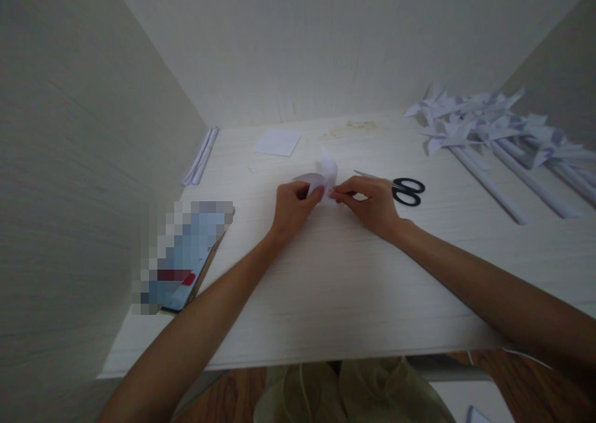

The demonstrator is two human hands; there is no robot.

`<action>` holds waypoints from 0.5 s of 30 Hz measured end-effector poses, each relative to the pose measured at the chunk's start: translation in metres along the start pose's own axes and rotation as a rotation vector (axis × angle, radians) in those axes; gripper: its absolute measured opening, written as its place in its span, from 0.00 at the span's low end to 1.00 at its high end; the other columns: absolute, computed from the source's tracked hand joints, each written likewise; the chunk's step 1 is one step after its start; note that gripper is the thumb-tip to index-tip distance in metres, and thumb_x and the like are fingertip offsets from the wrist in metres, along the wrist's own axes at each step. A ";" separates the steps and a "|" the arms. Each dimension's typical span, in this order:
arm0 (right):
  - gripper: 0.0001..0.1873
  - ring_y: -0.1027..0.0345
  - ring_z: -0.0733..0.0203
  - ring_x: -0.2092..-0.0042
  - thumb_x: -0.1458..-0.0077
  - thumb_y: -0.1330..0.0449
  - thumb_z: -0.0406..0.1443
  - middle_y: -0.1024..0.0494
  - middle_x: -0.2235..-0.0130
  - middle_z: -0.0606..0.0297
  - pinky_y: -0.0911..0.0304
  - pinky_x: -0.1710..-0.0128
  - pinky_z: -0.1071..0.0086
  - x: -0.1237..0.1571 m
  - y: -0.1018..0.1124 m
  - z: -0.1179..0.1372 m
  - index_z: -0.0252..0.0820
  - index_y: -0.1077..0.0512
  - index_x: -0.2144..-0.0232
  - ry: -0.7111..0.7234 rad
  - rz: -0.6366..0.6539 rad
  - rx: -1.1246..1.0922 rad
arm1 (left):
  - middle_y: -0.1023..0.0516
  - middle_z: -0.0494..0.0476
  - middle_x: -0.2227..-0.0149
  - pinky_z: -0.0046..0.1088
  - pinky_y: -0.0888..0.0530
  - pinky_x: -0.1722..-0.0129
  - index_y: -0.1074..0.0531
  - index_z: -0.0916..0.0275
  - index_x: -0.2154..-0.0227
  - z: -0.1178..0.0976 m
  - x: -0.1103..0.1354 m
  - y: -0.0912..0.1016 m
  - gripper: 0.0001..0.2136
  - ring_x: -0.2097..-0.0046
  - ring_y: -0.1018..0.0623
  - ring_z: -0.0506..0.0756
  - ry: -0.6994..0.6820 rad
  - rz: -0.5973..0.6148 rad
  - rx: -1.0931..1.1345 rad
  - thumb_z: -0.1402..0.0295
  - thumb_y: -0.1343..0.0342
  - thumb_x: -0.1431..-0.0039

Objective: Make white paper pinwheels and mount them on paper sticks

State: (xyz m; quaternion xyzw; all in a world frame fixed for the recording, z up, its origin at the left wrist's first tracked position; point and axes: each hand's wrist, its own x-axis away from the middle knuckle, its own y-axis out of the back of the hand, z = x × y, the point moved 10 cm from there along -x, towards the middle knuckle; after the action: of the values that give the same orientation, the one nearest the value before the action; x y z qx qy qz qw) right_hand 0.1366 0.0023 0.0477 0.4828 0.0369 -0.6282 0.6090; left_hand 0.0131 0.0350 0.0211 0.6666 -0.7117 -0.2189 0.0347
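Above the middle of the table, a white paper pinwheel [328, 169] is held between my two hands, its blades curling up and to the left. My left hand [296, 207] pinches the paper from the left, thumb pressed near its centre. From the right, the thumb and fingertips of my right hand [367, 200] close at the pinwheel's middle; whatever small thing they pinch there is too small to make out. Partly behind my right hand lie scissors with black handles [408, 191], their blades pointing left.
A square of white paper [278, 141] lies toward the back wall. Rolled paper sticks [201, 156] rest at the left wall, with a phone [195, 255] nearer me. Several finished paper pinwheels [484, 125] on sticks are piled at the right. The table's front edge [326, 359] is close to my body.
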 end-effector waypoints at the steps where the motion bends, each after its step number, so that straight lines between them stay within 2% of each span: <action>1: 0.05 0.32 0.66 0.75 0.53 0.42 0.33 0.24 0.76 0.64 0.39 0.75 0.73 0.000 0.000 0.002 0.39 0.28 0.77 0.015 0.002 -0.015 | 0.45 0.44 0.87 0.21 0.48 0.84 0.40 0.65 0.90 0.001 0.000 0.000 0.14 0.82 0.45 0.43 0.003 -0.003 -0.006 0.69 0.47 0.56; 5: 0.06 0.30 0.65 0.71 0.52 0.45 0.31 0.22 0.72 0.63 0.37 0.72 0.72 -0.001 -0.002 0.004 0.40 0.27 0.73 0.030 0.019 0.005 | 0.43 0.45 0.87 0.20 0.47 0.84 0.37 0.66 0.90 0.001 -0.001 0.004 0.13 0.82 0.44 0.43 0.008 -0.026 -0.030 0.68 0.47 0.55; 8: 0.07 0.30 0.65 0.73 0.51 0.45 0.34 0.23 0.74 0.64 0.36 0.74 0.73 -0.001 -0.002 -0.005 0.39 0.28 0.71 -0.066 0.015 -0.011 | 0.42 0.45 0.87 0.20 0.48 0.84 0.37 0.66 0.90 0.000 -0.001 0.005 0.13 0.82 0.43 0.43 0.005 -0.039 -0.039 0.68 0.47 0.55; 11: 0.09 0.31 0.66 0.77 0.49 0.46 0.37 0.25 0.79 0.66 0.37 0.76 0.74 0.000 -0.003 -0.014 0.38 0.30 0.75 -0.155 0.027 -0.042 | 0.44 0.44 0.88 0.20 0.49 0.84 0.38 0.66 0.91 0.000 -0.001 0.005 0.13 0.83 0.45 0.43 0.000 -0.045 -0.045 0.69 0.47 0.55; 15: 0.11 0.35 0.66 0.79 0.49 0.46 0.38 0.28 0.81 0.66 0.40 0.78 0.74 -0.001 -0.004 -0.011 0.38 0.31 0.79 -0.121 0.041 0.056 | 0.44 0.45 0.88 0.20 0.49 0.84 0.38 0.66 0.90 0.002 -0.001 0.004 0.13 0.83 0.44 0.43 0.003 -0.046 -0.041 0.69 0.47 0.55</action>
State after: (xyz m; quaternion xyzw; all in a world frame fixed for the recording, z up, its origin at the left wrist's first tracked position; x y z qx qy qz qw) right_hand 0.1397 0.0109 0.0406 0.4615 -0.0276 -0.6444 0.6091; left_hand 0.0082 0.0366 0.0207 0.6821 -0.6917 -0.2330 0.0443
